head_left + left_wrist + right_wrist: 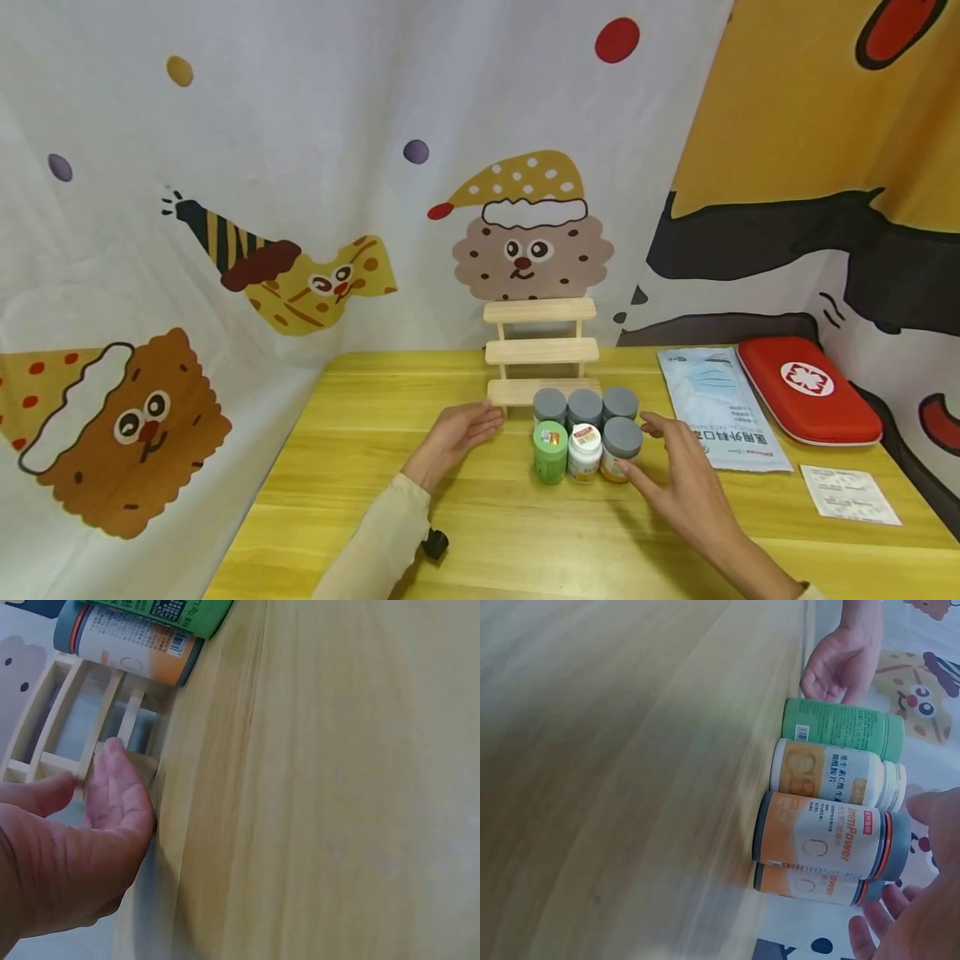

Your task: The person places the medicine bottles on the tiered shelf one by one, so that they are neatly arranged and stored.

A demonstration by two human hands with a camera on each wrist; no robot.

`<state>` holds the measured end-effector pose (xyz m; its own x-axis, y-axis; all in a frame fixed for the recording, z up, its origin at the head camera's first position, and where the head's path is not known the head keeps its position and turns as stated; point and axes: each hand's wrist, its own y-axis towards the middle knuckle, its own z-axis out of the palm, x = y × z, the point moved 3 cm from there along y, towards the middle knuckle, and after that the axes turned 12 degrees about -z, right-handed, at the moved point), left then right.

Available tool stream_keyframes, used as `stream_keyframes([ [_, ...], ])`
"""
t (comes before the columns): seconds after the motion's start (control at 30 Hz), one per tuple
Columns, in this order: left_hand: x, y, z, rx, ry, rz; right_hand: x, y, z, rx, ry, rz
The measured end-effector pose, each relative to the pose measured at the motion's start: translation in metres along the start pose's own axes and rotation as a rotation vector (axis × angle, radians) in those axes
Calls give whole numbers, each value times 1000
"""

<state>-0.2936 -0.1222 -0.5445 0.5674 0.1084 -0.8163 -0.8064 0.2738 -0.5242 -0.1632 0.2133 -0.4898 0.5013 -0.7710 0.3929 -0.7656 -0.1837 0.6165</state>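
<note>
A small three-tier wooden shelf [542, 352] stands against the curtain. My left hand [459, 437] is at the left end of its lowest step, fingers extended; in the left wrist view the fingertips overlap the shelf's end. Before the shelf, two rows of bottles stand upright. In front are a green bottle [551, 454], a white bottle [584, 457] and a grey-lidded supplement bottle [617, 467] with an orange-and-white label. Several more grey-lidded bottles [584, 406] stand behind. My right hand [686, 483] is spread at the right side of the front grey-lidded bottle, thumb near its body.
To the right lie a face mask packet [723, 408], a red first-aid case [810, 390] and a blister pack [849, 494] on the wooden table [360, 433]. A small black object [435, 544] is beside the left sleeve. A printed curtain [337, 100] hangs behind.
</note>
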Motion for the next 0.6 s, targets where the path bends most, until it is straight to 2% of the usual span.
stream_keyframes([
  [0.2,0,6,-1,2,-60,-18,-1,2,3,-2,-18,17],
  [0.4,2,10,-4,39,-96,-10,0,4,6,-8,-35,22],
  [0.6,0,10,-6,72,-109,-37,-1,7,10,-17,-52,8],
])
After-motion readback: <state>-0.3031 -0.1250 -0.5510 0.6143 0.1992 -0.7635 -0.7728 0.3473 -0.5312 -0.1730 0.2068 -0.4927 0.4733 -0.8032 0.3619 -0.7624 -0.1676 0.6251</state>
